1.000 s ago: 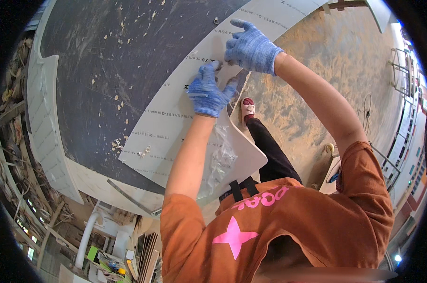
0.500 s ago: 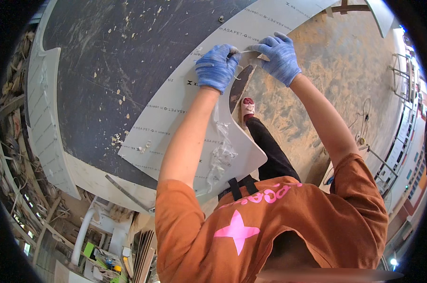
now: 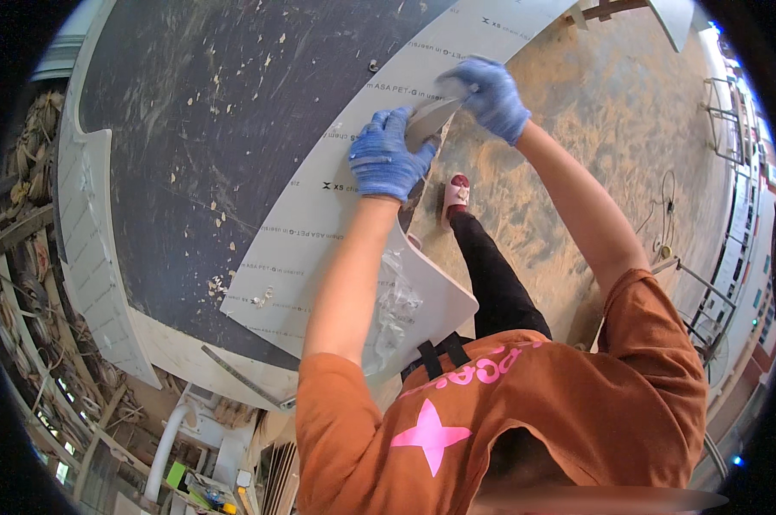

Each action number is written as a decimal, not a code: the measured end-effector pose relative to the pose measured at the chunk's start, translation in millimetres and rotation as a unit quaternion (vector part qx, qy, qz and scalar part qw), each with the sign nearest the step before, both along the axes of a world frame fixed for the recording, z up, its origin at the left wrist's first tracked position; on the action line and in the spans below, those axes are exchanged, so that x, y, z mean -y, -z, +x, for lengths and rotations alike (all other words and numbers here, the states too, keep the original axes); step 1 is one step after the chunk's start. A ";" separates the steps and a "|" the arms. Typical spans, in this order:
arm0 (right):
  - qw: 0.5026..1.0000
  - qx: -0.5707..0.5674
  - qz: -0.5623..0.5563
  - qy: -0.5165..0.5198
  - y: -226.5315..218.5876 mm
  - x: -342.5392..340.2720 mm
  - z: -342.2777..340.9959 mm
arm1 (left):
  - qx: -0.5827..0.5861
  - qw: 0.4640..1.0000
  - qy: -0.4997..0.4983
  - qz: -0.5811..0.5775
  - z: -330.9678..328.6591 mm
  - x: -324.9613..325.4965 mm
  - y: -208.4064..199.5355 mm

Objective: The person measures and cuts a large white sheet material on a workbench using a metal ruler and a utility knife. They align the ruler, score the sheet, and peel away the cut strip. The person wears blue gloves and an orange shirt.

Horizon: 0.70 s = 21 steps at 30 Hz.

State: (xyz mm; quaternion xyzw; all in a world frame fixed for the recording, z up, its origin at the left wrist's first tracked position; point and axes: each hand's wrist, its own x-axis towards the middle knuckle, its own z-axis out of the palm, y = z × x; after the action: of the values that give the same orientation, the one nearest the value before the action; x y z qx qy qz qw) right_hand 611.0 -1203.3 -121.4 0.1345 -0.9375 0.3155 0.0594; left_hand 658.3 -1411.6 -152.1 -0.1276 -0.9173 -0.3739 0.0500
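Note:
A curved pale panel (image 3: 306, 249) with a printed film surface lies on a dark worktop. My left hand (image 3: 390, 159), in a blue knit glove, rests flat on the panel by its inner curve, fingers apart. Just to the right, my right hand (image 3: 491, 99), gloved alike and smeared by motion, grips a raised flap of protective film (image 3: 435, 118). The flap curls up from the panel edge between both hands; its underside looks grey. Crumpled clear film shreds (image 3: 398, 296) lie on the panel's near part.
The dark worktop (image 3: 225, 112) carries scattered pale flecks. Another pale curved panel (image 3: 96, 232) stands at the left edge. A metal ruler-like strip (image 3: 242, 376) lies near the front edge. Dusty floor (image 3: 568, 172) stretches right, with a cable (image 3: 667, 210) on it. Scrap strips pile up far left.
My left hand has gone from a pinch to lying flat, slightly nearer me. My right hand has moved slightly, and a wider film flap now stands up between the hands.

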 end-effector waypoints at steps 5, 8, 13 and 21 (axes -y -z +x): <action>0.975 -0.025 -0.129 0.179 -4.2 -35.8 13.2 | -0.022 1.000 -0.005 -0.007 -31.0 -34.5 3.6; 0.987 -0.102 0.117 0.037 -1.8 -36.8 20.5 | -0.035 0.999 0.009 0.029 -36.8 -41.2 10.2; 0.976 -0.010 0.210 -0.048 2.2 -25.6 -9.7 | -0.044 0.993 -0.055 0.093 -34.1 -43.5 20.0; 0.973 -0.045 0.145 -0.174 -12.3 -42.2 -41.9 | -0.041 0.998 -0.016 0.040 -36.8 -53.4 2.9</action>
State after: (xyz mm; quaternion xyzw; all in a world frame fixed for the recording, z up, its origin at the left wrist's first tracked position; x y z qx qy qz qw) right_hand 569.1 -1161.1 -109.1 0.3164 -0.9319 0.1753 0.0252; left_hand 621.5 -1358.2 -154.9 -0.1262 -0.9006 -0.4041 0.0983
